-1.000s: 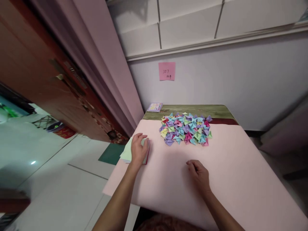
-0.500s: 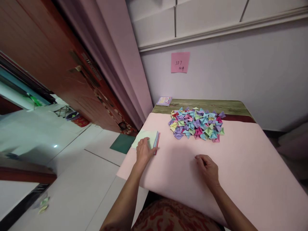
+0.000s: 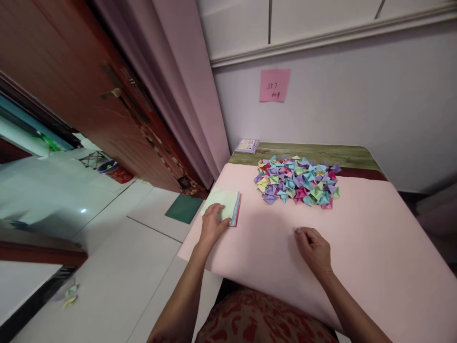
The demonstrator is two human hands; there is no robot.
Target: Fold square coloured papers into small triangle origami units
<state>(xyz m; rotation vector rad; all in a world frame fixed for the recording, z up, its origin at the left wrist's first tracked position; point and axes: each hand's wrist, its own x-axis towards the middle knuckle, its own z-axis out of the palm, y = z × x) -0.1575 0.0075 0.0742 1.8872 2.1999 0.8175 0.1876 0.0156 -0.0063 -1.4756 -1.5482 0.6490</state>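
Well to the left of the left hand [image 3: 212,223], down on the tiled floor [image 3: 107,281], a red bucket [image 3: 121,175]. Nearer, also on the floor, a dark green mat [image 3: 183,208]. Left hand on a stack of coloured paper [image 3: 228,199], fingers bent over the pale green top sheet, thumb apart at the near right corner; impossible to tell whether gripping any of it. Well beyond the left hand, a small pile of cards [image 3: 247,145]; farther right, a pink note [image 3: 274,85] on the wall [image 3: 357,95]. Beyond the right hand [image 3: 314,247] and slightly left of it, a heap of folded paper pieces [image 3: 298,182], many-coloured, untouched. Right hand curled into a loose fist over the pink cloth [image 3: 378,247], contents, if any, hidden.
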